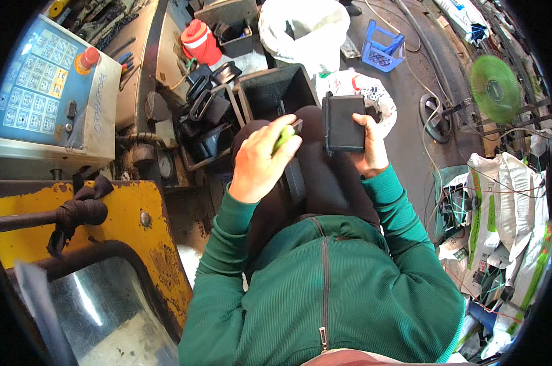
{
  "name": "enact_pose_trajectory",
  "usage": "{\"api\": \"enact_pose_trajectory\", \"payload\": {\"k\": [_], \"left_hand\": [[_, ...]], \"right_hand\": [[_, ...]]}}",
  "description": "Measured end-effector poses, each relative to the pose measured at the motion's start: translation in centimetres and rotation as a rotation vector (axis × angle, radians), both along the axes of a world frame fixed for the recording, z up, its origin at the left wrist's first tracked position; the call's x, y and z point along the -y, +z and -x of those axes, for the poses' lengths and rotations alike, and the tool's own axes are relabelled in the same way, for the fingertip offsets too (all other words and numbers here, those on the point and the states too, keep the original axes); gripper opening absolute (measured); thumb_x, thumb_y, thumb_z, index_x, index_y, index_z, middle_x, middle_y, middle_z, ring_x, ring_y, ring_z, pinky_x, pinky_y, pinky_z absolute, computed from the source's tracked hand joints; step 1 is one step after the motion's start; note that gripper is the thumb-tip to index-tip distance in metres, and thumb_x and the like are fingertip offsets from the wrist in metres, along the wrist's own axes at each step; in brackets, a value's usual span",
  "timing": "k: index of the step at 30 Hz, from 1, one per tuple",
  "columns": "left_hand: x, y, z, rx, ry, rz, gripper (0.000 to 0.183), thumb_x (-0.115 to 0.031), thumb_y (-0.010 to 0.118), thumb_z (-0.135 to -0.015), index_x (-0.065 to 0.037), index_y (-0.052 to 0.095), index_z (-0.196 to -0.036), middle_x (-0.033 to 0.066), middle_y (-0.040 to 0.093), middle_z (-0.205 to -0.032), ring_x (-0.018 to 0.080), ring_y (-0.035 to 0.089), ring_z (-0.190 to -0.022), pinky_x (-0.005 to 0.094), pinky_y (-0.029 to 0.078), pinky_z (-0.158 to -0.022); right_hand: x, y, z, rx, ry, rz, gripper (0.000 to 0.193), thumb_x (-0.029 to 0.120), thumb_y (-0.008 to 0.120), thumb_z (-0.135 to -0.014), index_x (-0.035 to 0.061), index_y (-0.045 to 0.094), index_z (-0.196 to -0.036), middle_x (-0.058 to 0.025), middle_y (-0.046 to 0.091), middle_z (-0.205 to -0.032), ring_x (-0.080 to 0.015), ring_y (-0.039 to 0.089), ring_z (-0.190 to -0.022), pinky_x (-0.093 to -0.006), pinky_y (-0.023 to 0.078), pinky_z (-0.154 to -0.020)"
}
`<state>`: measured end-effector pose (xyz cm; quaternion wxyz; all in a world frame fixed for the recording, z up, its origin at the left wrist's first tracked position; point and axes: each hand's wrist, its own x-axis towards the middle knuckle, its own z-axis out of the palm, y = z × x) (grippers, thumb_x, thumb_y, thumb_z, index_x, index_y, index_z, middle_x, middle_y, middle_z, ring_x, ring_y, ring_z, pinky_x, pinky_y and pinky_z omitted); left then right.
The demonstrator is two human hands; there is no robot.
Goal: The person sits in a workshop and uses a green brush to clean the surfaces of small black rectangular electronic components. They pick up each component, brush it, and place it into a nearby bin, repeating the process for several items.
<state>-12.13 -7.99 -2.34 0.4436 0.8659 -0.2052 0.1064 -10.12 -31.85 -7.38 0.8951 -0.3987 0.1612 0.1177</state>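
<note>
My left hand (262, 160) is closed round a small tool with a green handle (283, 138); a short flat blade-like tip (297, 125) sticks out past the fingers. In my right hand (371, 149) is a black rectangular plastic part (345, 124), gripped by its right edge with the thumb on its face. A raised rim or hinge-like strip runs down the part's left side. The tool and the part are apart, both above my thighs. Between my legs lies a long dark strip (293, 182); its kind I cannot tell.
Ahead stand a black bin (276, 91) and a crate of black plastic parts (210, 125). A white sack (303, 30), blue plastic stool (383, 46) and green fan (495, 89) are farther off. Left are a control panel (41, 79) and yellow machine (139, 235); white bags (501, 195) lie right.
</note>
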Motion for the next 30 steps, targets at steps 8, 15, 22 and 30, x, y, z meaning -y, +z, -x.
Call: {"api": "enact_pose_trajectory", "payload": {"k": [8, 15, 22, 30], "left_hand": [[1.3, -3.1, 0.1, 0.11, -0.096, -0.471, 0.038, -0.035, 0.068, -0.08, -0.015, 0.062, -0.112, 0.0007, 0.058, -0.078, 0.0198, 0.055, -0.07, 0.0366, 0.036, -0.063], [1.9, -4.8, -1.8, 0.155, -0.151, -0.461, 0.035, -0.04, 0.068, -0.079, -0.015, 0.065, -0.104, 0.0015, 0.058, -0.077, 0.0214, 0.056, -0.071, 0.0383, 0.037, -0.064], [1.9, -5.2, -4.0, 0.12, -0.208, -0.449, 0.029, -0.039, 0.067, -0.08, -0.017, 0.066, -0.099, 0.0019, 0.059, -0.076, 0.0218, 0.058, -0.071, 0.0381, 0.037, -0.063], [0.4, -3.3, -10.1, 0.112, -0.021, -0.341, 0.022, -0.035, 0.062, -0.085, -0.015, 0.066, -0.094, 0.008, 0.064, -0.078, 0.0279, 0.063, -0.07, 0.0405, 0.048, -0.058]], "right_hand": [[0.9, -7.1, -1.6, 0.135, -0.096, 0.345, 0.032, 0.03, 0.065, -0.086, 0.0047, 0.062, -0.106, -0.0055, 0.068, -0.095, -0.0154, 0.065, -0.08, -0.0316, 0.054, -0.069], [-0.4, -3.7, -1.5, 0.012, -0.088, 0.251, 0.032, 0.029, 0.068, -0.084, 0.0047, 0.062, -0.104, -0.0065, 0.068, -0.091, -0.0152, 0.065, -0.076, -0.0307, 0.054, -0.067], [0.0, -3.1, -2.3, -0.081, -0.027, 0.179, 0.03, 0.027, 0.068, -0.084, 0.0041, 0.062, -0.102, -0.0065, 0.068, -0.091, -0.0156, 0.065, -0.077, -0.0305, 0.053, -0.068], [0.1, -1.2, -1.7, -0.111, -0.027, 0.146, 0.023, 0.015, 0.07, -0.082, 0.004, 0.064, -0.101, -0.0061, 0.067, -0.088, -0.0154, 0.064, -0.079, -0.0307, 0.052, -0.071]]}}
